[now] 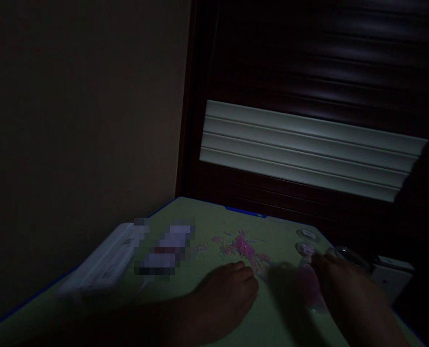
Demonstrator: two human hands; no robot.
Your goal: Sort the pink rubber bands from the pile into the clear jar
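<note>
Pink shreds or small strips [244, 246] lie scattered in the middle of the pale table. My left hand [232, 294] rests just in front of them, its fingers curled together; what they hold, if anything, is hidden. On the right, my right hand [339, 277] is at a clear round container with pink contents [310, 286], fingers bent down over its far side. Dim light hides whether the fingers grip it. Two small round clear containers or lids, one farther back [308, 234] and one nearer [304, 249], sit beyond it.
A long white box or tray [100, 262] lies along the table's left side, beside a blurred-out flat object [169, 246]. Another round clear piece [348, 255] and a white box [391, 277] are at the right. A wall and dark slatted panel stand behind the table [185, 212].
</note>
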